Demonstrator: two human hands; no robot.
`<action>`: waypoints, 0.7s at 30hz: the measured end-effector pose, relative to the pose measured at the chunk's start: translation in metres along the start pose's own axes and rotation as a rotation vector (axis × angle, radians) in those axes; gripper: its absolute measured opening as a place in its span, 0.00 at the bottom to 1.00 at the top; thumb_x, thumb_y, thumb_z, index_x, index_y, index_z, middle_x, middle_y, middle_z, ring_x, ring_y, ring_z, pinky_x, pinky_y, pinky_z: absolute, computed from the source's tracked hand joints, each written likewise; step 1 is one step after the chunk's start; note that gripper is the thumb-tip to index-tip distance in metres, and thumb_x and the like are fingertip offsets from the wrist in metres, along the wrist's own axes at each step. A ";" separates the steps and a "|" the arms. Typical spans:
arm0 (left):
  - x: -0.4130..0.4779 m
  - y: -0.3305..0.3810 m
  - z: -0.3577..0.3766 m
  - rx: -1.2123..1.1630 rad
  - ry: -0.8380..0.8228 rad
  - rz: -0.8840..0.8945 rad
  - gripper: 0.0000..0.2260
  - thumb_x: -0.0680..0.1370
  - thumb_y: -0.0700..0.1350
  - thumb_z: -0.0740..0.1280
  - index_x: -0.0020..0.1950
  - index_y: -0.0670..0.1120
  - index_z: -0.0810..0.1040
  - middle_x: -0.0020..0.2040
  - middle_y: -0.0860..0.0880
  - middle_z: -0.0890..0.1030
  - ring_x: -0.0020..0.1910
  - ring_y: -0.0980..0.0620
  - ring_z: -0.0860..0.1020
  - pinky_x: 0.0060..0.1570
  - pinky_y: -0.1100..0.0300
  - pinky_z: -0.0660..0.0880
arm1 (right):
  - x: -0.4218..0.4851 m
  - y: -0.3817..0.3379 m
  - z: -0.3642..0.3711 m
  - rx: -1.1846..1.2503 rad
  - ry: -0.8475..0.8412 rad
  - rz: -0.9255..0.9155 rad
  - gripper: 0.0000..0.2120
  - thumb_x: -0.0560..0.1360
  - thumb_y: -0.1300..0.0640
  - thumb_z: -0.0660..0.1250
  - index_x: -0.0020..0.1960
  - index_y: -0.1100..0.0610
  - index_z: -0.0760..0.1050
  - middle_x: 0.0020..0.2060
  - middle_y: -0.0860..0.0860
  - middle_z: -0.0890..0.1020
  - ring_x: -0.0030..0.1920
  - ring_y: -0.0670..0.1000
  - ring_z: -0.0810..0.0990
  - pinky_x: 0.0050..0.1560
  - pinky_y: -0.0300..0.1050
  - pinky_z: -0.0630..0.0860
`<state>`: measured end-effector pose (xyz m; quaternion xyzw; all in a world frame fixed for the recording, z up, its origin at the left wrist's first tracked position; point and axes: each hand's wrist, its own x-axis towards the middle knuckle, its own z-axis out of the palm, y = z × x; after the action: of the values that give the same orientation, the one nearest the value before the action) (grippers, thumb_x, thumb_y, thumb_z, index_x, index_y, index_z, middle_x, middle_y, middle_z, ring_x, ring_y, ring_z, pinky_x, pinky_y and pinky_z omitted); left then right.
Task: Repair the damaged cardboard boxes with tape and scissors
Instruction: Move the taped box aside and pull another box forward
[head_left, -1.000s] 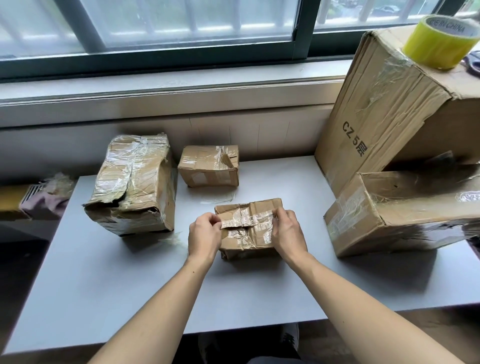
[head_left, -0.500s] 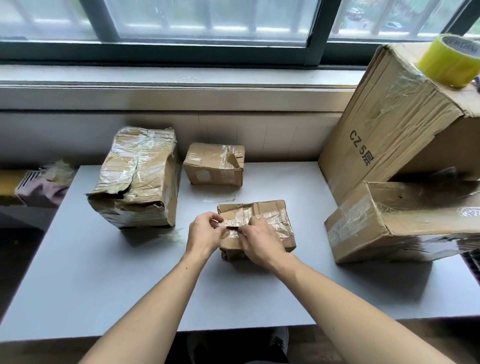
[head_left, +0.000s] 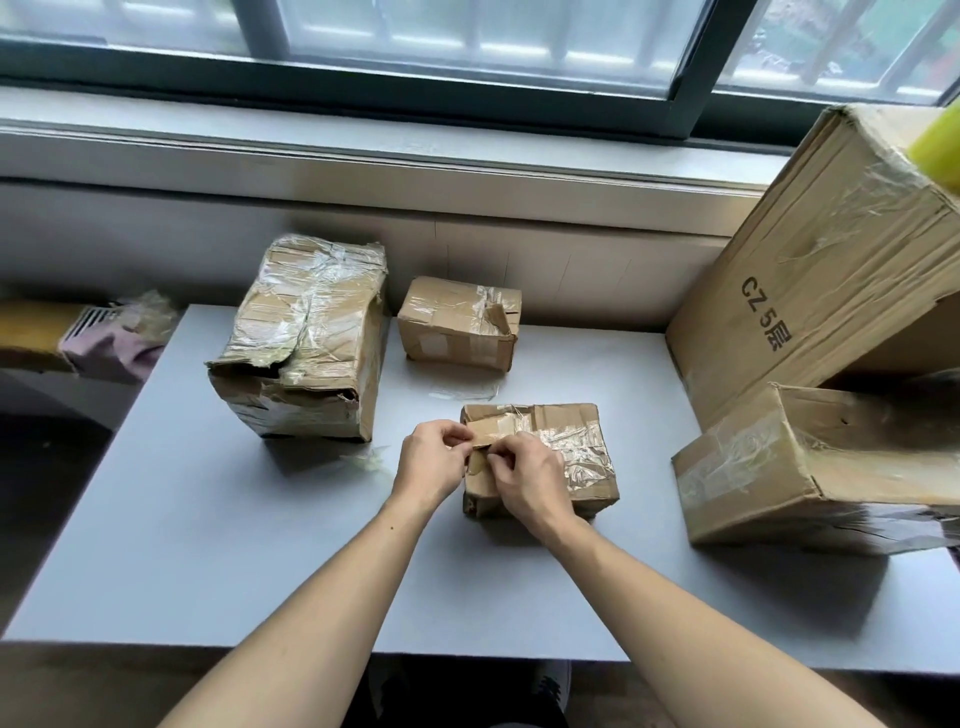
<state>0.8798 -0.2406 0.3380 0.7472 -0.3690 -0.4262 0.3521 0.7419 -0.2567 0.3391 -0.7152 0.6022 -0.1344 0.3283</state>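
Observation:
A small taped cardboard box (head_left: 566, 447) lies on the grey table (head_left: 260, 545) in front of me. My left hand (head_left: 431, 462) pinches the box's torn left top flap. Beside it, my right hand (head_left: 524, 483) pinches the same flap edge, its fingers curled over the left end of the box. A yellow tape roll (head_left: 935, 150) sits blurred on top of the tall box (head_left: 810, 270) at the right edge. No scissors are in view.
A crushed, tape-wrapped box (head_left: 306, 338) stands at the left of the table. A small box (head_left: 460, 322) sits at the back centre. A low box (head_left: 815, 467) lies at the right under the tall one. Tape scraps (head_left: 369, 460) lie near the crushed box.
My right hand has moved from the box's right side to its left end, joining the left hand at the flap. The camera has tipped down and left.

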 end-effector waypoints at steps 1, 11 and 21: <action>0.001 -0.002 0.000 -0.024 0.003 -0.013 0.10 0.75 0.36 0.70 0.41 0.52 0.82 0.41 0.51 0.83 0.45 0.47 0.83 0.50 0.47 0.82 | 0.000 -0.001 0.000 0.034 0.017 0.024 0.07 0.78 0.55 0.66 0.50 0.54 0.82 0.49 0.51 0.82 0.54 0.54 0.79 0.61 0.55 0.70; -0.003 -0.001 -0.005 -0.019 -0.093 0.025 0.01 0.76 0.42 0.72 0.47 0.47 0.83 0.46 0.50 0.83 0.47 0.48 0.84 0.49 0.54 0.81 | 0.001 0.000 0.002 0.201 0.046 0.020 0.07 0.76 0.57 0.69 0.41 0.48 0.77 0.37 0.40 0.74 0.46 0.48 0.77 0.59 0.61 0.72; -0.005 -0.002 -0.005 0.304 -0.100 0.206 0.04 0.74 0.40 0.71 0.43 0.48 0.80 0.47 0.49 0.78 0.44 0.52 0.80 0.50 0.60 0.75 | 0.007 -0.005 0.004 0.144 -0.009 0.018 0.06 0.77 0.54 0.68 0.48 0.53 0.83 0.42 0.47 0.74 0.52 0.54 0.79 0.61 0.60 0.72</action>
<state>0.8830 -0.2342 0.3401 0.7280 -0.5207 -0.3637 0.2581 0.7498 -0.2613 0.3375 -0.6850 0.5959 -0.1712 0.3826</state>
